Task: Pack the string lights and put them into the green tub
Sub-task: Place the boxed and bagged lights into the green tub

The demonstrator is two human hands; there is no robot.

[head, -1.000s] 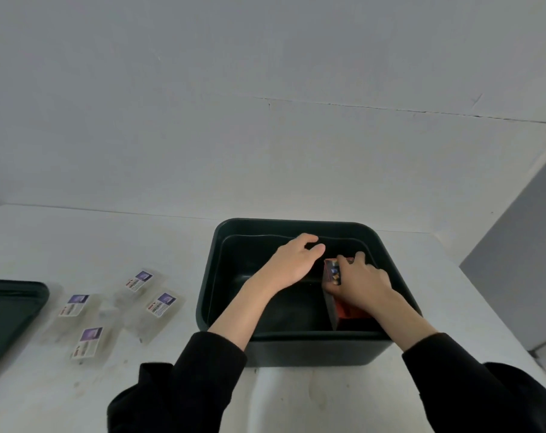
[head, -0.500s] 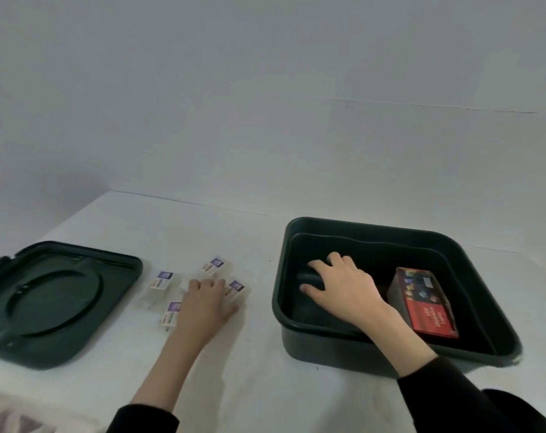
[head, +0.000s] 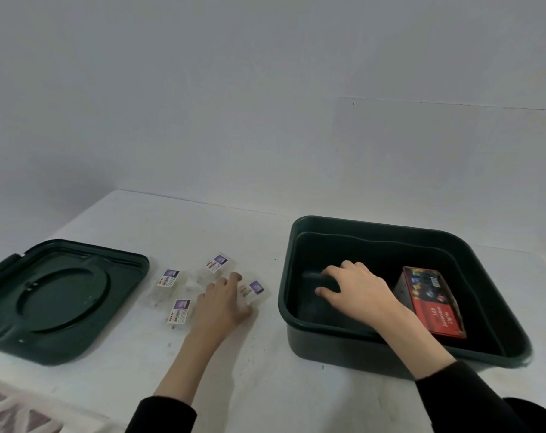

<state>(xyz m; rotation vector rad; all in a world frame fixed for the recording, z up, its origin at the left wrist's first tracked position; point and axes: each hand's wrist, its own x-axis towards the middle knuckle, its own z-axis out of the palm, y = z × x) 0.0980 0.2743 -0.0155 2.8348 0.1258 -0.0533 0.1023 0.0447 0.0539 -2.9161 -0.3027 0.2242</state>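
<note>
While left hand [head: 223, 303] lies flat on a packet [head: 253, 291] | right hand [head: 354, 287] spread (empty) inside green tub [head: 371, 225]

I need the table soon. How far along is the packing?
One red box already lies in the green tub. The left hand is on one of four clear packets on the table; the right hand rests inside the tub. The lid is off.
</note>
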